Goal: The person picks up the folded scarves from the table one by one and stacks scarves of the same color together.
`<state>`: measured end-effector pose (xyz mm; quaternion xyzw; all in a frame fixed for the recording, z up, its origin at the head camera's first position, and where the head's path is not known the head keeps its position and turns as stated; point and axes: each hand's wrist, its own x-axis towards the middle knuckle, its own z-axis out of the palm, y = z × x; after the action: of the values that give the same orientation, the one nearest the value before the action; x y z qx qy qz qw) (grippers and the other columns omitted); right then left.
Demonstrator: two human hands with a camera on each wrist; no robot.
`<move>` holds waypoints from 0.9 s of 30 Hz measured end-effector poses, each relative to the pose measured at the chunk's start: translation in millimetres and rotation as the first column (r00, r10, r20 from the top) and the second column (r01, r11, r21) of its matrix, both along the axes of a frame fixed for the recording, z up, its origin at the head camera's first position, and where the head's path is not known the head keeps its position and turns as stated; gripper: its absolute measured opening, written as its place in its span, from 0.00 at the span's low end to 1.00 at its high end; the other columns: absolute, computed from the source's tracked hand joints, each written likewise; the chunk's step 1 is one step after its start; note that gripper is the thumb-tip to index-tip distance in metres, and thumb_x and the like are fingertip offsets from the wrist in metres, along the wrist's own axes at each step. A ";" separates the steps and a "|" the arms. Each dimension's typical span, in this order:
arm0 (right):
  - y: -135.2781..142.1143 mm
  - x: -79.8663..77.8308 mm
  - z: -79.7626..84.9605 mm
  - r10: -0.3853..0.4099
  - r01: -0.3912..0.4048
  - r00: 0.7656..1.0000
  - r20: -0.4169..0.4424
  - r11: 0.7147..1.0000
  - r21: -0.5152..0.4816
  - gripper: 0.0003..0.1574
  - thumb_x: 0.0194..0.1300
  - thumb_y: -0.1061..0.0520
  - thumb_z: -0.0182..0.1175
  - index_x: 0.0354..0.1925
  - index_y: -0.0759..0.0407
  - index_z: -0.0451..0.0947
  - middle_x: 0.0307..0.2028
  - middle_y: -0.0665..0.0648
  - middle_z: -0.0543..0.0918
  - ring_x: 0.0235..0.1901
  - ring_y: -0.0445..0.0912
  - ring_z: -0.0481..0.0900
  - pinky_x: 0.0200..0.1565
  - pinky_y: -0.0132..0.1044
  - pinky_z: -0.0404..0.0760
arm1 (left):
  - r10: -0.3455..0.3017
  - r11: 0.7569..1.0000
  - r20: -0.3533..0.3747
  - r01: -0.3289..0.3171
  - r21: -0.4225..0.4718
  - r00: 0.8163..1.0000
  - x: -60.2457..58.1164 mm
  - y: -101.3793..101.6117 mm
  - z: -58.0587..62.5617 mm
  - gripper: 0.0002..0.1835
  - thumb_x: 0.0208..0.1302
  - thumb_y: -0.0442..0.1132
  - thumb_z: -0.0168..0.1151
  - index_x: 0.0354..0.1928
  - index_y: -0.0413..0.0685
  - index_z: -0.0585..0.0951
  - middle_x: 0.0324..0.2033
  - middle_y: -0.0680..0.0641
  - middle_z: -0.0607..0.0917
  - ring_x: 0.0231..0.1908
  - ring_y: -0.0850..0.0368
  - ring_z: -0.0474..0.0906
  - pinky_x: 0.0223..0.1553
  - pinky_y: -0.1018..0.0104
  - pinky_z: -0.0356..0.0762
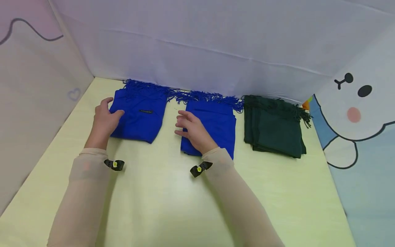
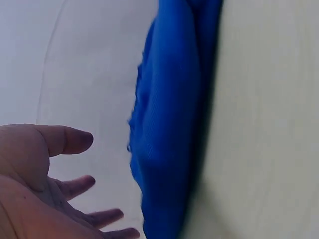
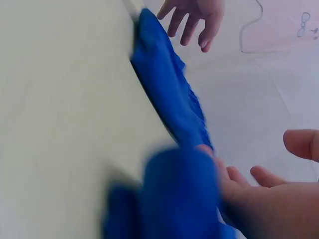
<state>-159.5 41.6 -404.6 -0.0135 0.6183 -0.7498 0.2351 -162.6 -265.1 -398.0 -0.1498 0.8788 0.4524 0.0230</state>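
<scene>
A folded blue scarf (image 1: pixel 139 120) with a small dark label and a fringe lies at the back left of the table. My left hand (image 1: pixel 106 116) is over its left edge, thumb and fingers spread; the left wrist view shows the palm and fingers (image 2: pixel 65 186) beside the folded blue cloth (image 2: pixel 172 119), gripping nothing. A second folded blue scarf (image 1: pixel 213 127) lies in the middle. Over its left side hovers my right hand (image 1: pixel 194 130), fingers loosely bent and holding nothing. In the right wrist view, the right hand (image 3: pixel 269 194) is beside the near blue cloth (image 3: pixel 182 189).
A folded dark green fringed scarf (image 1: pixel 277 128) lies to the right of the blue ones. White cloth walls (image 1: pixel 210 44) rise behind and at both sides of the pale table (image 1: pixel 154 199). The right wall bears a cartoon face.
</scene>
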 end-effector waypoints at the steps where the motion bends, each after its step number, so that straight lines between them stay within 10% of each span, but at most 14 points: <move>1: -6.3 0.1 -2.9 -0.003 0.004 0.999 0.051 0.999 -0.036 0.32 0.76 0.57 0.52 0.74 0.54 0.59 0.73 0.63 0.60 0.68 0.61 0.65 0.61 0.51 0.75 | 0.021 1.000 0.031 -0.021 -0.003 0.999 0.4 -5.1 -1.9 0.41 0.74 0.52 0.48 0.80 0.49 0.44 0.75 0.29 0.44 0.72 0.26 0.47 0.67 0.32 0.53; 14: -62.0 -14.5 -11.7 -0.111 0.238 0.897 0.428 0.936 -0.258 0.40 0.75 0.57 0.50 0.78 0.55 0.49 0.75 0.66 0.56 0.71 0.64 0.59 0.66 0.57 0.67 | 0.080 0.956 0.182 -0.127 0.263 0.980 5.0 -32.4 -4.1 0.42 0.75 0.56 0.44 0.80 0.46 0.41 0.78 0.38 0.41 0.76 0.37 0.39 0.72 0.38 0.45; 22: -84.0 -18.0 -9.8 -0.196 0.269 0.899 0.391 0.953 -0.142 0.36 0.69 0.62 0.52 0.73 0.64 0.60 0.72 0.66 0.63 0.58 0.56 0.75 0.48 0.42 0.79 | -0.050 0.931 0.248 -0.045 0.362 0.967 -0.2 -25.5 -13.4 0.44 0.76 0.56 0.46 0.79 0.38 0.41 0.77 0.35 0.47 0.74 0.38 0.49 0.72 0.44 0.52; 27: -87.7 -19.1 -7.6 -0.226 0.282 0.887 0.402 0.956 -0.085 0.26 0.68 0.61 0.56 0.63 0.64 0.71 0.53 0.59 0.77 0.36 0.46 0.72 0.30 0.33 0.70 | -0.121 0.938 0.272 0.021 0.345 0.955 -1.5 -24.7 -21.4 0.48 0.73 0.58 0.50 0.79 0.39 0.39 0.77 0.36 0.45 0.75 0.39 0.46 0.73 0.45 0.48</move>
<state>-178.6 -46.1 -412.2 0.1996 0.5013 -0.8037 0.2509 -164.1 -289.8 -419.4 -0.1759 0.7800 0.5687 0.1931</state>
